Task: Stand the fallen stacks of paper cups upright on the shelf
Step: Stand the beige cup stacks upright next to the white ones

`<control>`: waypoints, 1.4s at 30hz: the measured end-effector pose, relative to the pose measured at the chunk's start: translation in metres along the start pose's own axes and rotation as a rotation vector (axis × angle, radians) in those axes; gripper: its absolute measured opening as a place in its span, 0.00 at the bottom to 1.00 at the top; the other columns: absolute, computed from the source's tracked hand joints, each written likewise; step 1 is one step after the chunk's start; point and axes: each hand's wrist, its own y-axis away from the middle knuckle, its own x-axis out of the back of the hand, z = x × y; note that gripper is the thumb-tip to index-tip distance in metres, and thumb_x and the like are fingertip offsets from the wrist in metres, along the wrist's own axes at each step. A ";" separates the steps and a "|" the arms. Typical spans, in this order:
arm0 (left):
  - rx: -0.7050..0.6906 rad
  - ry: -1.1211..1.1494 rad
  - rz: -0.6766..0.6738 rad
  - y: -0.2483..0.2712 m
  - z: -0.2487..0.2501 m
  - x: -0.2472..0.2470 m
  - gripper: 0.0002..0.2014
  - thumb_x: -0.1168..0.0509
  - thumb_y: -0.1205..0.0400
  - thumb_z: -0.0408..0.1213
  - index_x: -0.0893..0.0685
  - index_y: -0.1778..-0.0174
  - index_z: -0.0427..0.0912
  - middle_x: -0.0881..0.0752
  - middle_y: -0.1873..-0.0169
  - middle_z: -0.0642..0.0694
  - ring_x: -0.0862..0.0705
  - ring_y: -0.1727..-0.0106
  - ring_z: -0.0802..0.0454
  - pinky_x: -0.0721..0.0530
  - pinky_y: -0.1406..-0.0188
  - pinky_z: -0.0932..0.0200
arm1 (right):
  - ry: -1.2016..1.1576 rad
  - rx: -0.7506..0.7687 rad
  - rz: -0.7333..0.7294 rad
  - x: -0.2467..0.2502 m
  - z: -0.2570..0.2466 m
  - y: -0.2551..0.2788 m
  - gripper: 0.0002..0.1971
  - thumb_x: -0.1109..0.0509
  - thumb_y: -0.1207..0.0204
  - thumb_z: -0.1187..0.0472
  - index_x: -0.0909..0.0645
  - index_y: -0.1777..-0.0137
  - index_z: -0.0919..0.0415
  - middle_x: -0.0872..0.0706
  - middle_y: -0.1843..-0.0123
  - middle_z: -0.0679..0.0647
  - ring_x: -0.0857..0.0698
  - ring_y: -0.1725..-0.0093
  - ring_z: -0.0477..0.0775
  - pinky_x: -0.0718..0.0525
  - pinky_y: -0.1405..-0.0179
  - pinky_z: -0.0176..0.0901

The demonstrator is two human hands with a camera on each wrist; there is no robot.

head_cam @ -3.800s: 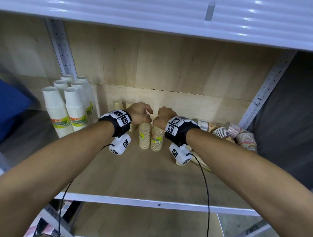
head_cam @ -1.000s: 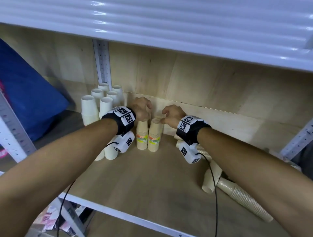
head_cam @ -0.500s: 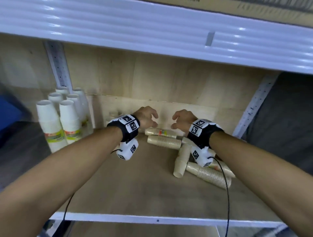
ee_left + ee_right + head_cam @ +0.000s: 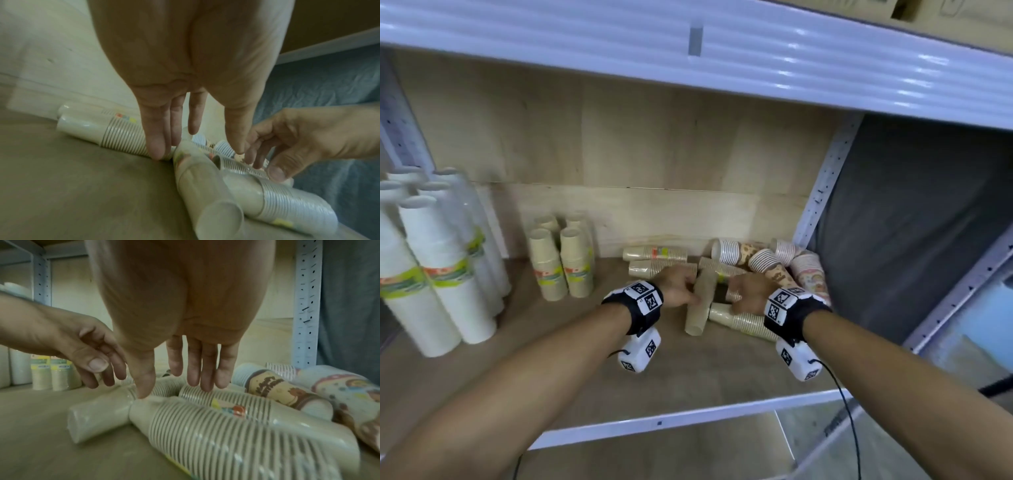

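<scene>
Your left hand (image 4: 677, 286) & right hand (image 4: 745, 292) hover w/ fingers straight and spread, gripping nothing, over a fallen cup stack (image 4: 700, 301) lying mid-shelf (image 4: 592, 370). Four tan stacks (image 4: 561, 263) stand upright to its left.

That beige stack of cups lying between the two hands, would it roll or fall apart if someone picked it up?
The beige stack lies on its round side, so a push would probably roll it in a curve, since it tapers. A shiny clear wrap seems to cover it in the right wrist view, so it should lift as one piece, perhaps slippery. Paper cups are likely light, and a hard squeeze may crush them.
</scene>
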 end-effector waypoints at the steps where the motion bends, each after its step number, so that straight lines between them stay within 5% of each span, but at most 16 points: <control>1: 0.005 -0.003 0.006 -0.001 -0.001 -0.006 0.25 0.21 0.32 0.49 0.14 0.40 0.49 0.13 0.46 0.53 0.15 0.47 0.53 0.15 0.43 0.49 | -0.010 0.002 -0.011 -0.005 0.003 0.002 0.31 0.22 0.32 0.47 0.22 0.30 0.57 0.18 0.37 0.53 0.18 0.38 0.56 0.18 0.41 0.48; 4: 0.007 -0.004 0.041 0.000 -0.004 -0.020 0.27 0.20 0.33 0.50 0.17 0.38 0.52 0.15 0.47 0.55 0.16 0.48 0.54 0.16 0.48 0.56 | -0.034 0.023 -0.032 -0.017 0.010 0.006 0.29 0.22 0.32 0.48 0.22 0.32 0.55 0.19 0.42 0.48 0.18 0.40 0.53 0.22 0.48 0.42; 7: 0.007 -0.020 0.055 0.004 -0.005 -0.030 0.26 0.22 0.31 0.48 0.20 0.39 0.52 0.18 0.50 0.55 0.17 0.48 0.53 0.18 0.51 0.57 | -0.035 0.042 -0.014 -0.025 0.014 0.008 0.31 0.22 0.33 0.48 0.21 0.30 0.54 0.16 0.38 0.50 0.17 0.38 0.54 0.18 0.41 0.47; 12: 0.016 0.017 0.055 0.009 -0.005 -0.043 0.36 0.20 0.31 0.50 0.27 0.29 0.50 0.21 0.38 0.52 0.21 0.40 0.52 0.22 0.44 0.58 | 0.011 0.053 0.026 -0.032 0.017 0.007 0.32 0.23 0.31 0.49 0.23 0.27 0.55 0.17 0.33 0.53 0.18 0.35 0.56 0.18 0.37 0.47; 17: 0.021 0.046 0.081 0.012 -0.002 -0.050 0.38 0.20 0.30 0.47 0.30 0.27 0.49 0.22 0.38 0.52 0.24 0.45 0.56 0.27 0.49 0.61 | 0.008 0.056 0.039 -0.040 0.016 0.006 0.30 0.24 0.30 0.51 0.23 0.27 0.53 0.17 0.33 0.53 0.18 0.35 0.56 0.18 0.38 0.46; 23: 0.056 0.044 0.086 0.011 -0.002 -0.050 0.34 0.23 0.28 0.36 0.28 0.27 0.49 0.22 0.36 0.51 0.22 0.44 0.53 0.22 0.50 0.60 | 0.010 0.052 0.013 -0.044 0.015 0.007 0.33 0.22 0.32 0.50 0.25 0.27 0.53 0.17 0.33 0.53 0.18 0.35 0.56 0.18 0.40 0.46; 28: 0.069 0.033 0.092 0.013 -0.001 -0.035 0.34 0.23 0.29 0.39 0.27 0.27 0.51 0.19 0.37 0.50 0.17 0.44 0.50 0.15 0.48 0.55 | -0.032 0.049 0.016 -0.035 0.016 0.008 0.32 0.21 0.33 0.50 0.24 0.29 0.54 0.17 0.38 0.52 0.17 0.39 0.55 0.18 0.42 0.46; 33: 0.032 -0.023 0.156 0.016 0.005 0.000 0.26 0.25 0.27 0.40 0.20 0.32 0.48 0.20 0.37 0.50 0.20 0.40 0.50 0.21 0.46 0.60 | -0.101 0.029 0.069 -0.019 0.011 0.007 0.36 0.22 0.37 0.48 0.28 0.28 0.49 0.17 0.42 0.49 0.17 0.45 0.53 0.18 0.48 0.47; 42: -0.038 -0.016 0.283 0.028 0.024 0.059 0.13 0.26 0.26 0.32 0.13 0.46 0.44 0.18 0.57 0.51 0.17 0.53 0.51 0.16 0.52 0.56 | -0.194 0.027 0.155 0.011 -0.012 -0.001 0.31 0.22 0.34 0.48 0.31 0.35 0.57 0.18 0.45 0.54 0.17 0.47 0.57 0.17 0.53 0.48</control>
